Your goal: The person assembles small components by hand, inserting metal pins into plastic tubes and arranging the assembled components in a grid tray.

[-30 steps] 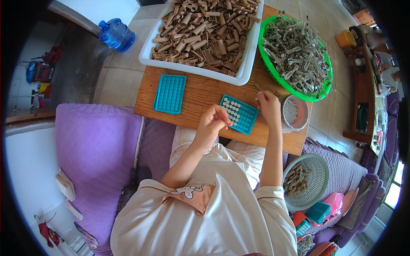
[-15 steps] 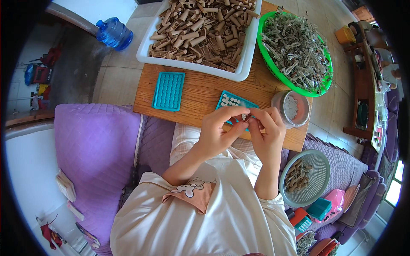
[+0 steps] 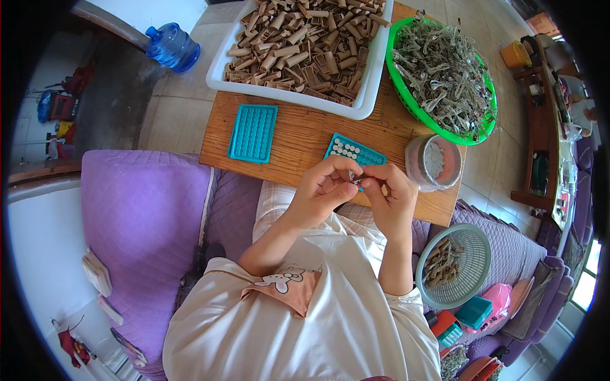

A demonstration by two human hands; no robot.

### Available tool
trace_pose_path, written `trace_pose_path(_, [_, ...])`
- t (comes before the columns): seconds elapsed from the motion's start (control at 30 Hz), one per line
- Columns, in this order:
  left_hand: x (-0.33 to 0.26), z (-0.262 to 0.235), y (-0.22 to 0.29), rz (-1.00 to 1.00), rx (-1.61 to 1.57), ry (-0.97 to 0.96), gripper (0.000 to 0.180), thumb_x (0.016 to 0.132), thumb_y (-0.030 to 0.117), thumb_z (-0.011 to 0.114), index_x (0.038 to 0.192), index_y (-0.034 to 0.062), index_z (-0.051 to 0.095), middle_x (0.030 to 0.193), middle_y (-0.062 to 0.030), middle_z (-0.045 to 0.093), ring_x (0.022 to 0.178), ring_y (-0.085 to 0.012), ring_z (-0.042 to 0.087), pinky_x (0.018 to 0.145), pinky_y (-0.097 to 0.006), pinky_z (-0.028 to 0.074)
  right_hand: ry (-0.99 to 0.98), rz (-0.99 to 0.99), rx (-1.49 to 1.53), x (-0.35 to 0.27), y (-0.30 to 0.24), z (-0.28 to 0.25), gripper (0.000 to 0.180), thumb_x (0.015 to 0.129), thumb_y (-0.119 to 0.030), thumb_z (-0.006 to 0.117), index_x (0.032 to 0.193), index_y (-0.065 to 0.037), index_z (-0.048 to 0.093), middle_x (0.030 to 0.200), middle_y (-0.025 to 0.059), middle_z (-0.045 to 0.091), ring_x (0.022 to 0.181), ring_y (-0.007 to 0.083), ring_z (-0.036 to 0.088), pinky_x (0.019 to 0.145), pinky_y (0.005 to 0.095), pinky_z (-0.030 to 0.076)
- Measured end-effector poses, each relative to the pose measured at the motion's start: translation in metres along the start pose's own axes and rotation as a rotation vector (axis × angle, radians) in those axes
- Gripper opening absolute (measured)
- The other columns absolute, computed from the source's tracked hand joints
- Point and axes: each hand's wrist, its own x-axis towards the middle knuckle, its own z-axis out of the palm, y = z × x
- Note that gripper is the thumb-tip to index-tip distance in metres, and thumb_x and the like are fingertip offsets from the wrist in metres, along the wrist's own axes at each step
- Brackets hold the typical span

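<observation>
In front of my lap, my left hand and my right hand meet, fingers pinched together. Between the fingertips is a small silvery, dark-edged piece, mostly covered and too small to name; both hands grip it. Just beyond, partly behind my fingers, lies a teal tray with round hollows. White discs fill several hollows on its left side. To the right of my right hand stands a round tub holding white pieces.
Teal trays lie at the table's left. Farther back are a white bin of brown half-tube pieces and a green basket of silvery, leafy-looking scraps. A grey-green colander with brown pieces sits on the purple sofa, right of me.
Both hands have shifted slightly left, still joined at the small piece. My right fingers have turned and flattened over it. The view has moved a little.
</observation>
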Motion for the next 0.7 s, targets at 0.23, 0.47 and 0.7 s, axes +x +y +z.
trace_pose_path(0.23, [-0.001,-0.007,-0.014,0.012,-0.078,0.000,0.025,0.081,0.006,0.055,0.103,0.0027,0.044,0.088,-0.0020,0.049,0.077,-0.0053,0.046,0.064,-0.017,0.037,-0.011,-0.105,-0.097,0.003,-0.005,-0.001,0.018,0.069,0.000,0.063,0.086,-0.003,0.060,0.069,0.0081,0.058,0.058,0.0165,0.058,0.050,0.0242,0.045])
trace_pose_path(0.47, [0.000,-0.007,-0.004,0.050,-0.100,-0.019,0.025,0.080,0.007,0.055,0.102,0.0025,0.043,0.095,-0.0050,0.050,0.085,-0.0083,0.048,0.073,-0.021,0.039,-0.024,-0.046,-0.069,-0.001,-0.010,0.002,0.019,0.065,-0.004,0.067,0.083,-0.004,0.060,0.069,0.0062,0.058,0.057,0.0162,0.057,0.049,0.0237,0.044])
trace_pose_path(0.7, [0.001,-0.005,-0.001,0.057,-0.099,-0.073,0.025,0.080,0.005,0.054,0.102,0.0013,0.042,0.095,-0.0045,0.050,0.089,-0.0095,0.049,0.077,-0.022,0.039,0.041,-0.093,-0.157,-0.001,-0.014,0.000,0.018,0.064,-0.004,0.069,0.079,-0.004,0.058,0.068,0.0058,0.057,0.055,0.0154,0.055,0.046,0.0237,0.043])
